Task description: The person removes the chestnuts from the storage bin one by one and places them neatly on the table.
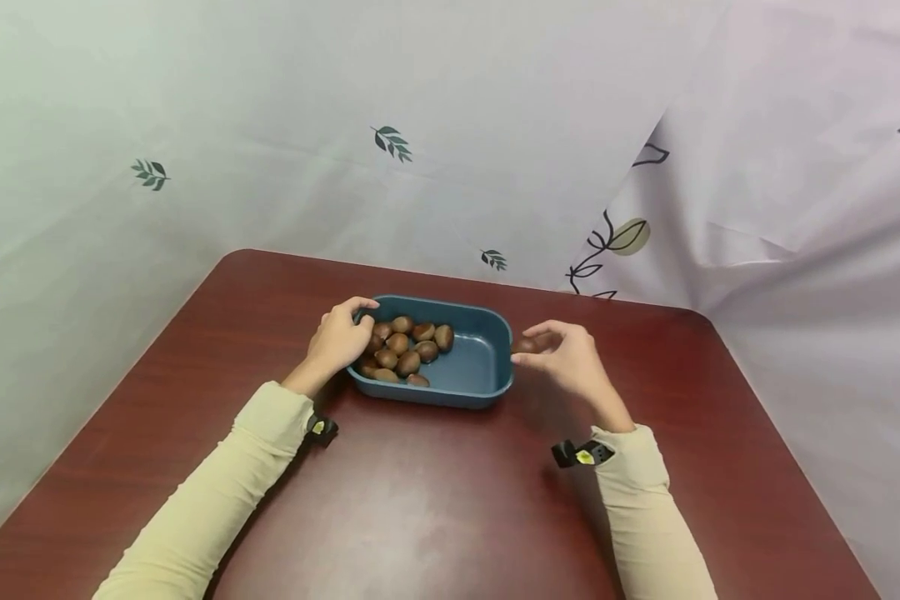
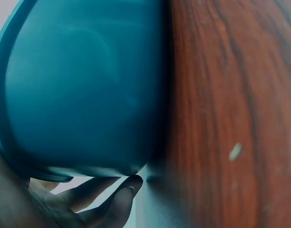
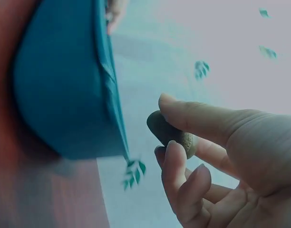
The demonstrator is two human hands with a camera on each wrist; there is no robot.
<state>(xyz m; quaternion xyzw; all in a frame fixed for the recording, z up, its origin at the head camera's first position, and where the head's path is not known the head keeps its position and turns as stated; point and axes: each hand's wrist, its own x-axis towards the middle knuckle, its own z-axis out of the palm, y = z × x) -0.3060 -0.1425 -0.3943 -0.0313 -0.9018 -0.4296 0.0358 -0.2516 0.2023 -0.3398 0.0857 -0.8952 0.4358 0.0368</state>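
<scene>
Lt yellow-green sleeves (image 1: 210,497), wide cuffs (image 1: 273,415); blk wristbands (image 1: 603,452) w/ yellow marks (image 1: 585,457).

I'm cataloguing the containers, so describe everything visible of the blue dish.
The blue dish is an oblong, deep-walled container with rounded corners and a projecting rim. Its smooth, faintly shiny surface looks like plastic or coated metal. It stands upright on the reddish-brown table. Chestnuts cluster toward its left end, leaving the right part of its floor bare. The left hand holds its left end.
</scene>
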